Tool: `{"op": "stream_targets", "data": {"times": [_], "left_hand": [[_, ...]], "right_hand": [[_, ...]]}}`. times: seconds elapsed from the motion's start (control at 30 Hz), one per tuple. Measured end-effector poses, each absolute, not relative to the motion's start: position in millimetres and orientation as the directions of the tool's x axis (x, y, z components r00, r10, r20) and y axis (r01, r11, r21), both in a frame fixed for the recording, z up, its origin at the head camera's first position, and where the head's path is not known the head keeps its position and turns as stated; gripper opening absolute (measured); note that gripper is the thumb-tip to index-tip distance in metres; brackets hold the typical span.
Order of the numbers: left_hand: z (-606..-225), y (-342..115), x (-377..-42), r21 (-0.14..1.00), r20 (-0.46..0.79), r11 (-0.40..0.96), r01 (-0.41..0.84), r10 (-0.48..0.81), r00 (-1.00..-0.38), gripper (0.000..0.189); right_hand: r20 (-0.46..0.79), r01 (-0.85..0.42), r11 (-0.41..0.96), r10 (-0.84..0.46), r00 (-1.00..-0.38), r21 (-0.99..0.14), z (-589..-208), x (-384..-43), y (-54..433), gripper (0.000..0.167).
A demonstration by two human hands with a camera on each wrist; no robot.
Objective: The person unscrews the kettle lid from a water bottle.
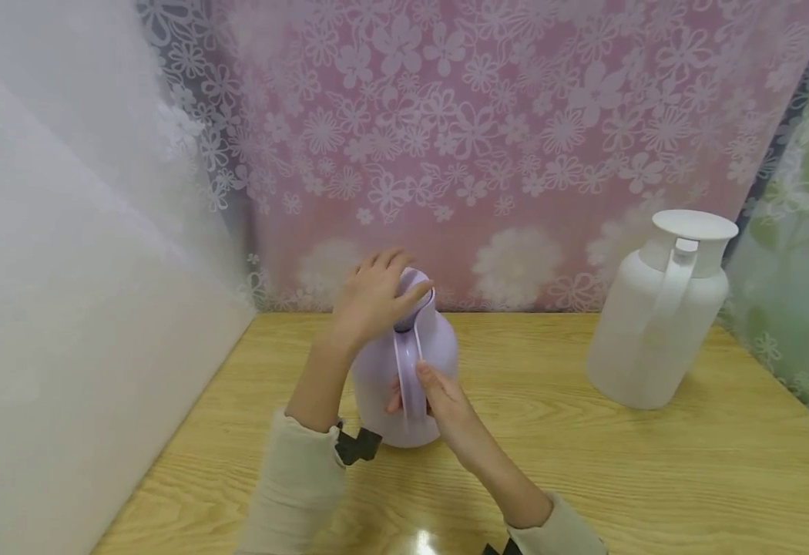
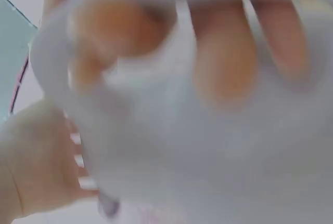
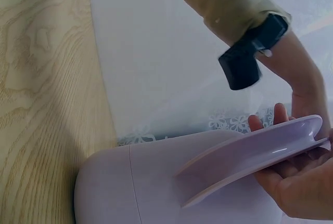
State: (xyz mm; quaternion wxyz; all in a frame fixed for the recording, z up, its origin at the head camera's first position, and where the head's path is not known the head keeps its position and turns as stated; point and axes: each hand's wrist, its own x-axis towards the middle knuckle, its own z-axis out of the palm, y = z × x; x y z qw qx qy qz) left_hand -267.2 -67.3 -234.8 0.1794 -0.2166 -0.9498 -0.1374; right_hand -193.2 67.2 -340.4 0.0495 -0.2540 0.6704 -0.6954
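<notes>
A lilac thermos jug (image 1: pixel 439 331) stands upright on the table in the head view, its handle (image 1: pixel 410 378) turned toward me. My left hand (image 1: pixel 370 297) grips the top of the jug at its lid (image 1: pixel 413 277). The thumb reaches across to the right edge, while the other fingers bend over the far side, hiding much of the lid. Lower down, my right hand (image 1: pixel 446 401) holds the handle, with the thumb along its right side and fingertips passing through to the left. The right wrist view shows the handle (image 3: pixel 250 159) and the right hand (image 3: pixel 307 187) close up.
To the right stands a second thermos jug (image 1: pixel 643 331), white with a flat lid. The wooden table (image 1: pixel 550 462) ends at a pink flowered curtain (image 1: pixel 446 139) behind. A pale sheet (image 1: pixel 85 254) borders the left side, and a green patterned one (image 1: pixel 800 308) the right.
</notes>
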Motion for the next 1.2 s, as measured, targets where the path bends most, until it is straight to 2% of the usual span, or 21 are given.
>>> {"op": "stream_targets", "data": {"times": [0.13,0.2,0.47,0.7,1.07,1.2], "left_hand": [[-239,-87,-267,0.176,0.475,0.759,0.627,0.492,-0.729,0.040],[-243,-93,-266,0.162,0.484,0.728,0.666,0.530,-0.696,0.035],[-255,-99,-262,0.178,0.490,0.705,0.686,0.542,-0.683,0.035],[-247,-89,-247,0.118,0.442,0.782,0.612,0.510,-0.738,0.036],[-243,-61,-232,-0.020,0.413,0.939,0.344,0.322,-0.852,0.047],[-238,-48,-228,-0.081,0.380,0.970,0.230,0.244,-0.892,0.051]], "right_hand": [[0.295,-0.281,-0.095,-0.416,-0.860,-0.955,-341,-190,66,0.057],[0.297,-0.284,-0.094,-0.417,-0.859,-0.954,-341,-189,66,0.057],[0.301,-0.287,-0.098,-0.419,-0.857,-0.953,-341,-183,66,0.056],[0.306,-0.292,-0.098,-0.416,-0.856,-0.951,-339,-180,66,0.056],[0.314,-0.295,-0.111,-0.418,-0.853,-0.949,-340,-174,64,0.057],[0.286,-0.273,-0.089,-0.400,-0.871,-0.958,-340,-171,63,0.057]]}}
